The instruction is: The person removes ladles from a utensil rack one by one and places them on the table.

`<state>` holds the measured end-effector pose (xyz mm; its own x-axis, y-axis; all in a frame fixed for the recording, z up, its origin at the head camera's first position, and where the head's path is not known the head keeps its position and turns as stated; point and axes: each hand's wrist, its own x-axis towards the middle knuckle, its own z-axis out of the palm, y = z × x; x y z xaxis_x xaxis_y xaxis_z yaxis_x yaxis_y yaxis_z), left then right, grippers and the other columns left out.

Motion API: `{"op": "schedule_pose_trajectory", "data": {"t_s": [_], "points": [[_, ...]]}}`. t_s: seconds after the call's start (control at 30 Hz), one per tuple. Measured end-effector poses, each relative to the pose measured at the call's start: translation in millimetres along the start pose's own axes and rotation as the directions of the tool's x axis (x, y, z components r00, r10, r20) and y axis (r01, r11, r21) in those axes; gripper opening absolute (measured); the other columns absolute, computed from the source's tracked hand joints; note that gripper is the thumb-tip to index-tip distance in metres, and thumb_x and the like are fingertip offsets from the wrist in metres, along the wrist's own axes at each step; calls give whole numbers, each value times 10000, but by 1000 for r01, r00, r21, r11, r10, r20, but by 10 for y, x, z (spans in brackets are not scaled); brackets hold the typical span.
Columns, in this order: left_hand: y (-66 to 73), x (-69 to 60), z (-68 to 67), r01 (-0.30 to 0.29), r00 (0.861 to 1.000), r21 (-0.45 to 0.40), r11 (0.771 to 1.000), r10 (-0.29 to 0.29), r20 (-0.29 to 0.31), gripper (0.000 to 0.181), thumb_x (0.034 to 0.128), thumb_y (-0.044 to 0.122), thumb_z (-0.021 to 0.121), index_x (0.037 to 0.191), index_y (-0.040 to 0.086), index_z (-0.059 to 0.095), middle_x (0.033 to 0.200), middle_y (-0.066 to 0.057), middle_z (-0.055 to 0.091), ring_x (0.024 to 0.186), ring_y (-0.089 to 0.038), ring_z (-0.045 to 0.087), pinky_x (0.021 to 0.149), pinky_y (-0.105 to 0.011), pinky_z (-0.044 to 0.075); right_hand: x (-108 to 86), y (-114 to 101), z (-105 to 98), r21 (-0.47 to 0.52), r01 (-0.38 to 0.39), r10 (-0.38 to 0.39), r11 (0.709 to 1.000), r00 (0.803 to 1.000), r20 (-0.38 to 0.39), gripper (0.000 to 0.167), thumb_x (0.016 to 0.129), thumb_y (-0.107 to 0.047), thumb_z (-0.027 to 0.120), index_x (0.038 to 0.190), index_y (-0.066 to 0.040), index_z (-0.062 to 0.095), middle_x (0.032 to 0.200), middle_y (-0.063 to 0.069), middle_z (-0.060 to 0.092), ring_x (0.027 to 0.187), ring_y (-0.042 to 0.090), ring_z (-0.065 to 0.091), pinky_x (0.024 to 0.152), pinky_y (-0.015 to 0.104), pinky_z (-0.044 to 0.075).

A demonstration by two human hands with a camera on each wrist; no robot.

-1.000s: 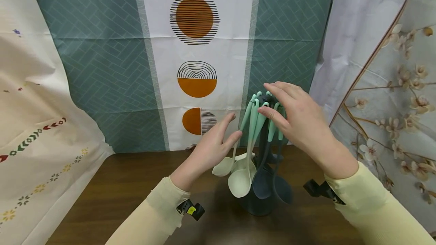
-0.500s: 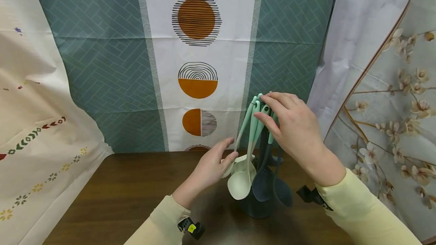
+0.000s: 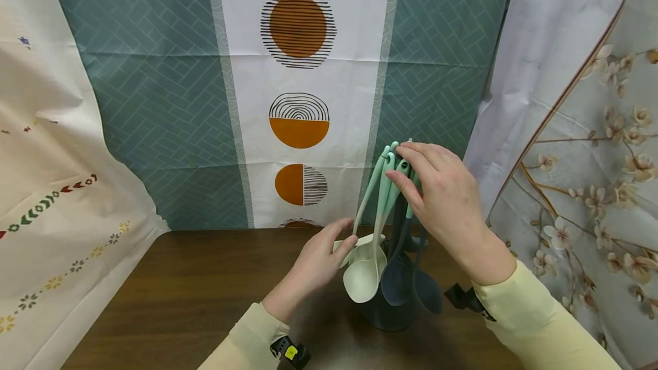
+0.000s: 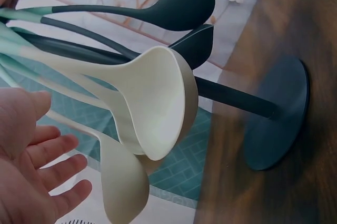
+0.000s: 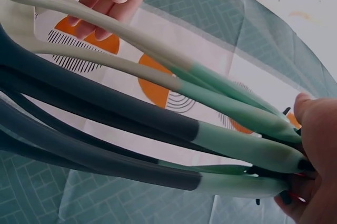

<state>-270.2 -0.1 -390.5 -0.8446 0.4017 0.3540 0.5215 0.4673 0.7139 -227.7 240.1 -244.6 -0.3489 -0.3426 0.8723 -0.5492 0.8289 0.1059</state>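
Note:
A dark utensil stand (image 3: 388, 317) stands on the wooden table, with several kitchen utensils hanging around its post (image 4: 237, 97). Their mint-green handles (image 5: 247, 147) meet at the top. Cream ones include a ladle (image 3: 361, 280) in front and a spoon-like piece (image 4: 124, 184) at the left; dark ones include a ladle (image 3: 428, 292) at the right. My right hand (image 3: 444, 190) grips the stand's top, thumb and fingers on opposite sides; its fingertips are partly hidden. Beside the cream utensils my left hand (image 3: 317, 253) is held with extended fingers, and no object shows in its grasp.
A brown wooden table (image 3: 205, 290) lies under the stand. Behind it hangs a green-and-white cloth (image 3: 432, 90) with orange circles. A flower-printed curtain (image 3: 581, 198) borders the right, and a cream patterned cloth (image 3: 67, 159) borders the left.
My right hand has come down and left onto the stand's top. My left hand has lowered and moved in beside the cream utensils. The stand stays in place.

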Motion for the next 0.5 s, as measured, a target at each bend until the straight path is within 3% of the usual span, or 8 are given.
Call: {"op": "schedule_pose_trajectory", "data": {"t_s": [0.13,0.33,0.5], "points": [[-24,8,17,-9,1000,-2,1000,9,-4,495,1137,359,645,1577,137,596,1561,-61,622,1442,-298,584,1174,-576,461,-23,18,64,18,-6,7,1000,998,-67,425,1000,-264,841,1344,-29,757,1311,136,761,1208,388,701,1095,565,512],[-38,28,35,-17,1000,-1,1000,17,-4,453,1132,351,657,1529,133,640,1525,-68,654,1405,-301,615,1156,-569,481,-53,58,184,29,-16,20,999,990,-143,485,1137,-449,620,1327,-28,767,1314,133,763,1207,374,702,1110,537,491],[-44,59,58,-36,999,1,999,36,-10,376,1134,315,659,1450,113,691,1437,-58,706,1318,-294,661,1110,-561,516,-52,70,237,33,-13,19,999,984,-176,484,1139,-444,613,1310,-21,773,1323,133,762,1211,379,705,1105,538,490]]}}
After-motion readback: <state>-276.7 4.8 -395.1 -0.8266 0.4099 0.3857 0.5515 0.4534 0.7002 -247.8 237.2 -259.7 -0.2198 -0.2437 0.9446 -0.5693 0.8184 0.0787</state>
